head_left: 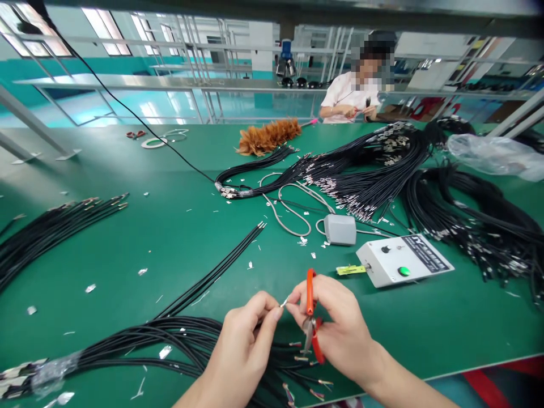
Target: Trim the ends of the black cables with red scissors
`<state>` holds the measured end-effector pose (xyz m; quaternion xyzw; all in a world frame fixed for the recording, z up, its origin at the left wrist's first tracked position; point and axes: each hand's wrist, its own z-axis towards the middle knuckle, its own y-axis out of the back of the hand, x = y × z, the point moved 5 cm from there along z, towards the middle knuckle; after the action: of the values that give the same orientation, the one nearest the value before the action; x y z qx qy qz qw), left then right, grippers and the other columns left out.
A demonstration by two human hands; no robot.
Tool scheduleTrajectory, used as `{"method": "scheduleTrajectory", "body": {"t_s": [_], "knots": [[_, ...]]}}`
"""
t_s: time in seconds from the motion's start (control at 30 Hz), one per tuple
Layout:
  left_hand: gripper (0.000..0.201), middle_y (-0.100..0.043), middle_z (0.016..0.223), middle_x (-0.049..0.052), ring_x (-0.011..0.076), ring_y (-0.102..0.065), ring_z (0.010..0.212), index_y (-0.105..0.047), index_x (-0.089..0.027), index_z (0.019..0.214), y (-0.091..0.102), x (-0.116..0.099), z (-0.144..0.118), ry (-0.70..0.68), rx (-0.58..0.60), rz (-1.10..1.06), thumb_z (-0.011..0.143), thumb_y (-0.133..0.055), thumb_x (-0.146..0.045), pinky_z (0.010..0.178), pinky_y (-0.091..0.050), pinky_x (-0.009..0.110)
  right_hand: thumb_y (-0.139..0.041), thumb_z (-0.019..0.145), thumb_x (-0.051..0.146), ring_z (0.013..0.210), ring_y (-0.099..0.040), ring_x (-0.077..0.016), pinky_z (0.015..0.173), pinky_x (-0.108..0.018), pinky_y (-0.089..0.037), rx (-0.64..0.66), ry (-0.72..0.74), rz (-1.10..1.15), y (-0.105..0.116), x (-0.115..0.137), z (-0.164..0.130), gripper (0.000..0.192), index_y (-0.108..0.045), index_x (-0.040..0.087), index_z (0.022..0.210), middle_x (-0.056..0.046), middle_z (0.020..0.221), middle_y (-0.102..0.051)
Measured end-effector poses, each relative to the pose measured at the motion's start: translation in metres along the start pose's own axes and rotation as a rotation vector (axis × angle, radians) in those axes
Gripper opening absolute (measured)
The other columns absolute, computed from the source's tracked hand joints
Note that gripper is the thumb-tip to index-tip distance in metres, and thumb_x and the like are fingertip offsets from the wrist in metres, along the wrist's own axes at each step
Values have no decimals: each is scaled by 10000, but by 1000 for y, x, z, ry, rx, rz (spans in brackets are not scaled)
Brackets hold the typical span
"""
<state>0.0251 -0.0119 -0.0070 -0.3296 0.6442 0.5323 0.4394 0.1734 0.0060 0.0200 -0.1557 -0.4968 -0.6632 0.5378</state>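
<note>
A green table (170, 238) fills most of the frame. Across its upper right lies a large heap of black cables (467, 209), their metal-tipped ends fanned toward the centre. A second bundle of cables (127, 345) runs along the lower left, bound with clear wrap at its far left end, and a third sheaf (46, 229) lies at the left edge. At centre right sits a white control box (403, 260) with a green button, and just left of it a small grey pedal (340, 229) on a grey cord. A feather duster (267, 137) lies at upper centre, near a co-worker in a white shirt (346, 93) seated at the far side. Small bits of trimmed wrap speckle the table.

At the lower centre, the left hand (244, 345) is narrowed to a pinch, thumb and forefinger gripping the wire end (284, 303) of one black cable, raised just above the bundle. The right hand (340, 328) is closed around red-handled scissors (311, 317), fingertips touching the same wire end.

To do this well, I would judge it best to keep the pinch close to the tip so it cannot flex, and steady both hands against each other so that only the covering is cut, not the metal strands.
</note>
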Motion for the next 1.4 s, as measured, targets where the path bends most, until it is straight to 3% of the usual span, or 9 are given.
{"method": "scheduleTrajectory", "body": {"t_s": [0.1, 0.2, 0.33, 0.5, 0.6, 0.7, 0.8, 1.07, 1.4], "knots": [[317, -408, 605, -49, 113, -363, 546, -474, -199, 705, 1, 0, 1, 17, -7, -10, 957, -406, -379, 513, -299, 222, -588, 861, 82, 739, -613, -171, 681, -309, -444, -47, 119, -131, 0, 5, -1, 133, -564, 202, 808, -25, 809, -694], [317, -450, 626, -38, 116, -394, 568, -498, -194, 717, 2, -2, 2, 24, 15, -43, 959, -408, -376, 537, -329, 220, -531, 870, 75, 722, -607, -179, 658, -315, -449, -10, 193, -204, -2, 7, 0, 146, -569, 201, 809, -46, 809, -684], [315, -469, 626, -34, 116, -405, 564, -515, -190, 732, 1, -3, 3, 28, 35, -63, 961, -409, -379, 532, -340, 219, -475, 871, 80, 715, -589, -196, 630, -323, -437, 41, 240, -272, -6, 9, 0, 155, -555, 196, 805, -65, 797, -656], [301, -442, 580, -47, 109, -389, 528, -535, -189, 726, 3, -4, 2, 31, -39, -93, 950, -440, -365, 490, -321, 209, -440, 883, 75, 722, -574, -197, 624, -327, -411, 31, 268, -273, -16, 11, -11, 156, -550, 178, 843, -82, 824, -659], [285, -407, 545, -61, 102, -362, 491, -539, -191, 737, 5, -3, 2, 38, -65, -87, 947, -448, -361, 465, -292, 210, -488, 887, 78, 700, -586, -173, 629, -311, -419, 34, 204, -149, -14, 8, -14, 149, -542, 195, 812, -43, 795, -666], [298, -401, 538, -62, 104, -351, 486, -540, -192, 750, 4, -2, 1, 50, -38, -52, 953, -430, -379, 466, -270, 219, -590, 876, 107, 767, -618, -160, 697, -302, -458, -60, 64, -12, -1, 2, -9, 134, -531, 213, 817, -20, 858, -680], [311, -401, 553, -58, 107, -351, 501, -535, -194, 745, 3, -1, -1, 55, -14, -46, 956, -420, -391, 477, -268, 223, -631, 862, 112, 795, -632, -158, 722, -304, -465, -107, 61, -5, 7, 3, -3, 144, -540, 219, 832, -15, 878, -694], [268, -370, 579, -55, 109, -319, 507, -539, -203, 770, 2, 0, -3, 30, -2, -31, 958, -429, -360, 465, -273, 222, -550, 842, 56, 753, -636, -163, 664, -300, -420, -15, 137, -119, -1, 6, 1, 175, -539, 216, 771, -19, 833, -712], [210, -518, 606, -24, 117, -447, 504, -535, -200, 765, -2, -15, -6, -230, -7, 236, 923, -400, -175, 504, -377, 204, -435, 744, 35, 673, -492, -175, 612, -295, -341, 259, 108, -253, 1, 6, 8, 175, -502, 194, 769, -29, 743, -597]]}}
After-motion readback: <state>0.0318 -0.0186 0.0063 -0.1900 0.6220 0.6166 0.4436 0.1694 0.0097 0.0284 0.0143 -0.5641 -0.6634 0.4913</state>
